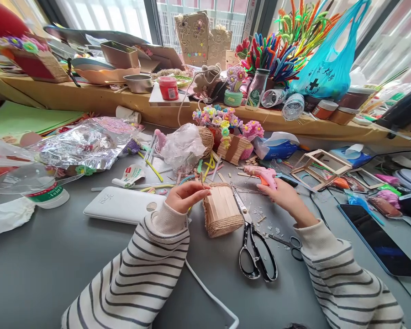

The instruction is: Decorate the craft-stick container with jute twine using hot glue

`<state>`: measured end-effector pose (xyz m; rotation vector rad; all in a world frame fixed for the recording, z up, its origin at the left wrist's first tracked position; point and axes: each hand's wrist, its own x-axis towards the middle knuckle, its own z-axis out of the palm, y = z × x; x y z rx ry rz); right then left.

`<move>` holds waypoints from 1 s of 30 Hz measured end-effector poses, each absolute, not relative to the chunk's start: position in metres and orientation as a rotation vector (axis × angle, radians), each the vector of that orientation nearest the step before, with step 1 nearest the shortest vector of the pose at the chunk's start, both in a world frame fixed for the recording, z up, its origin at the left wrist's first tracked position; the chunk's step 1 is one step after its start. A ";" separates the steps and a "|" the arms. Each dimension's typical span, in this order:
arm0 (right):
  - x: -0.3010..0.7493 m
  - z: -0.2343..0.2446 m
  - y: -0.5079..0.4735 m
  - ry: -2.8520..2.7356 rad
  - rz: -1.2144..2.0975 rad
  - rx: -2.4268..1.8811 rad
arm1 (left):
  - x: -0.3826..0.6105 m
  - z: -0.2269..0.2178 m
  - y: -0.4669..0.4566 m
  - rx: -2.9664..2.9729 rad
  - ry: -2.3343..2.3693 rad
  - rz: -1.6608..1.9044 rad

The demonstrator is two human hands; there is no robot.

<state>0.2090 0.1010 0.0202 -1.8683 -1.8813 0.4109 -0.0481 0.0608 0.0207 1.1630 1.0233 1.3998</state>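
Note:
A small craft-stick pot (222,204) stands in front of me, with jute twine wound around its base and along its rim. My left hand (187,196) is closed in a pinch at the pot's upper left rim, on the twine (212,185) there; the fingertips partly hide it. To the right, my right hand (282,197) is wrapped around a pink hot glue gun (265,174), its nozzle pointing left. Large black-handled scissors (251,244) lie open beside the pot. Small scissors (291,246) rest below my right hand.
A white power bank (123,205) lies left of the pot, its white cable (208,292) running toward me. At the right are a phone (380,237) and a wooden stick frame (320,169). Behind sit a twine ball (207,139), pipe-cleaner flowers (222,119) and a cluttered ledge (123,98).

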 end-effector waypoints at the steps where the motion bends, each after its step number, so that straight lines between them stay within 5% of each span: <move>1: 0.207 0.015 0.102 -1.920 0.399 -1.871 | -0.049 0.020 0.062 1.164 1.020 1.382; 11: 0.194 0.025 0.093 -1.919 0.063 -1.901 | -0.058 0.008 0.073 1.208 0.979 1.317; 17: 0.134 0.054 0.074 -2.281 0.508 -1.114 | -0.056 0.017 0.068 1.204 1.085 1.259; 30: 0.132 0.059 0.075 -2.152 0.661 -1.063 | -0.058 0.011 0.070 1.087 1.068 1.242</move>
